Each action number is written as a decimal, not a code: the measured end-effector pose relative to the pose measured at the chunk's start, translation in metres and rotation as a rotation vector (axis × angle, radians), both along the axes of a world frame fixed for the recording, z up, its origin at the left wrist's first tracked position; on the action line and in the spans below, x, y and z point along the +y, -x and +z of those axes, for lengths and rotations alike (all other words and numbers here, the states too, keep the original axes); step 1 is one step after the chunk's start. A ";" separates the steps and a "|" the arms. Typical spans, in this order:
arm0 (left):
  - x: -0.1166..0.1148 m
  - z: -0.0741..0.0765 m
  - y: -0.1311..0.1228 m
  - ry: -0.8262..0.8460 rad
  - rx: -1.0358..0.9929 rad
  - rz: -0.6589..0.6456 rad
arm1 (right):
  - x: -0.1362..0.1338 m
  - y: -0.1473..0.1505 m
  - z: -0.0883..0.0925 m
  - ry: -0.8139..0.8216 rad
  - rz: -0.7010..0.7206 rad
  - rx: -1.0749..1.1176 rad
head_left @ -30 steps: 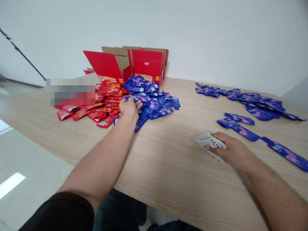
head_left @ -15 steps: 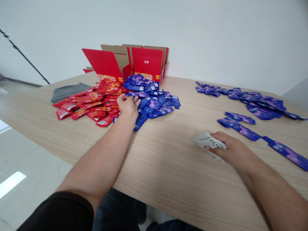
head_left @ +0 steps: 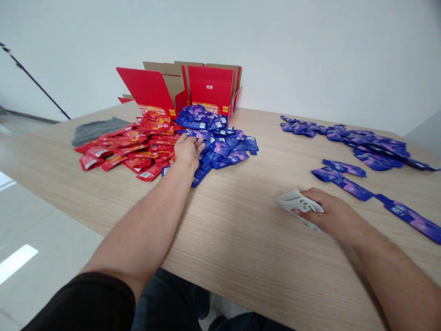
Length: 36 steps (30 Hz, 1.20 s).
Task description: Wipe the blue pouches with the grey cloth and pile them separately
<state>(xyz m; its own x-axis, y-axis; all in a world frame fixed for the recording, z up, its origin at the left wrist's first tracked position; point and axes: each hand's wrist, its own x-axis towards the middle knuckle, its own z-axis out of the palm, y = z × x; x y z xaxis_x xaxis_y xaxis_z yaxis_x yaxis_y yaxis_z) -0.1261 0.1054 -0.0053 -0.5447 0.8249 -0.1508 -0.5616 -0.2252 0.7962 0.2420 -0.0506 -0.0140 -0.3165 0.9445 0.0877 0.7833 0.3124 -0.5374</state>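
The left hand (head_left: 188,151) lies on the near edge of a heap of blue foil sachets (head_left: 223,149), its fingers (head_left: 199,145) spread and released, gripping nothing that shows. The right hand (head_left: 330,214) rests on the wood-grain tabletop (head_left: 241,239), its fingers (head_left: 313,195) clenched around a crumpled white cloth (head_left: 287,200). Red sachets (head_left: 127,149) lie heaped against the blue ones, in front of an open red-lined cardboard carton (head_left: 210,87). Strips of purple-blue sachets (head_left: 358,147) lie to the right, well apart from the heap.
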 end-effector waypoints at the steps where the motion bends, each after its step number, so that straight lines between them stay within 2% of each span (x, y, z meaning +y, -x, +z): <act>1: 0.000 0.000 0.000 -0.016 0.000 -0.010 | 0.000 0.000 0.000 -0.004 0.004 -0.003; 8: -0.001 -0.004 -0.001 -0.134 -0.073 -0.215 | 0.001 -0.002 -0.003 0.001 0.007 -0.013; 26: -0.003 -0.001 -0.001 -0.153 -0.077 -0.148 | -0.002 0.001 0.001 0.006 0.024 -0.011; 28: -0.007 0.002 -0.007 -0.173 -0.012 -0.124 | -0.001 0.001 0.000 0.005 0.033 -0.006; 31: -0.020 0.006 -0.026 -0.182 0.195 -0.143 | -0.001 0.002 0.000 -0.011 0.014 -0.014; 33: -0.035 0.007 -0.043 -0.180 0.372 -0.229 | -0.001 0.004 0.001 -0.042 -0.026 -0.020; 36: -0.059 0.007 -0.064 -0.241 0.695 -0.432 | -0.001 0.005 0.002 -0.096 -0.089 -0.011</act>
